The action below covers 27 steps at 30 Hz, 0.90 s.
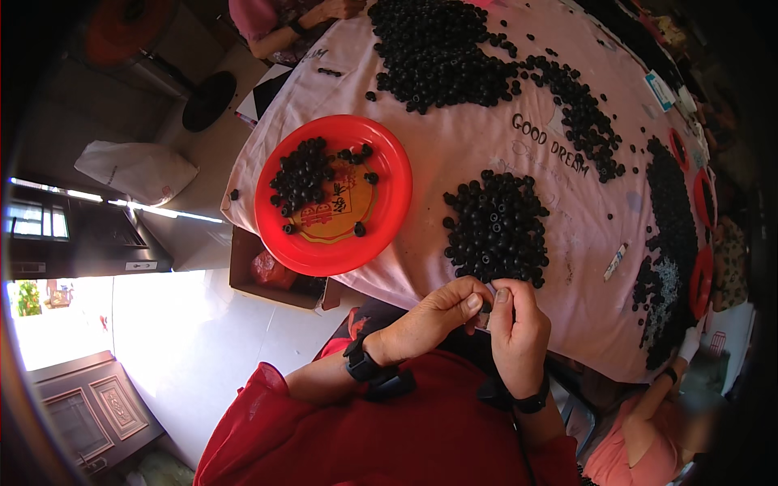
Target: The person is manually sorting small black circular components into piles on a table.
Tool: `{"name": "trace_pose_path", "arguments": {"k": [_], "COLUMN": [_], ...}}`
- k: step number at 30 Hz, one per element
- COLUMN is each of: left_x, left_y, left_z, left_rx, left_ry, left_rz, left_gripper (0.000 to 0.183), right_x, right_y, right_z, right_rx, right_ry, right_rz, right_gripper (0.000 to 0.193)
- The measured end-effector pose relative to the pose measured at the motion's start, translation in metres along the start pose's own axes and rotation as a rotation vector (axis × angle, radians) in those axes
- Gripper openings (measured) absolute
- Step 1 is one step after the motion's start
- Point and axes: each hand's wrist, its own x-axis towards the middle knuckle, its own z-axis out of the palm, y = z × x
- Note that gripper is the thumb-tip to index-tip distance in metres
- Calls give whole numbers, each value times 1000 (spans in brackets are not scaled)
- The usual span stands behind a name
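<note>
My left hand and my right hand meet at the table's near edge, thumbs and fingers pinched close together. Between the fingertips a bit of a small black part shows; the fingers cover most of it. Just beyond my fingertips lies a heap of small black round parts, some with a visible hole. To the left a red plate with a yellow printed centre holds more such black parts, most of them bunched on its left side.
A pink printed cloth covers the table. Larger piles of black parts lie at the far side and along the right. A cardboard box stands below the left edge. Other people sit around the table.
</note>
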Motion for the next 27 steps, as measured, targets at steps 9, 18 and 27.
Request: {"name": "trace_pose_path", "arguments": {"k": [9, 18, 27], "left_x": [0, -5, 0], "left_y": [-2, 4, 0], "left_z": [1, 4, 1], "left_rx": [3, -17, -74], "left_ry": [25, 10, 40], "left_rz": [-1, -50, -66], "left_gripper": [27, 28, 29], "right_x": [-1, 7, -3], "right_y": [1, 10, 6], "right_z": [2, -9, -8], "right_rx": [-17, 79, 48], "right_ry": [17, 206, 22], "right_rz": [1, 202, 51], "right_gripper": [8, 14, 8]}}
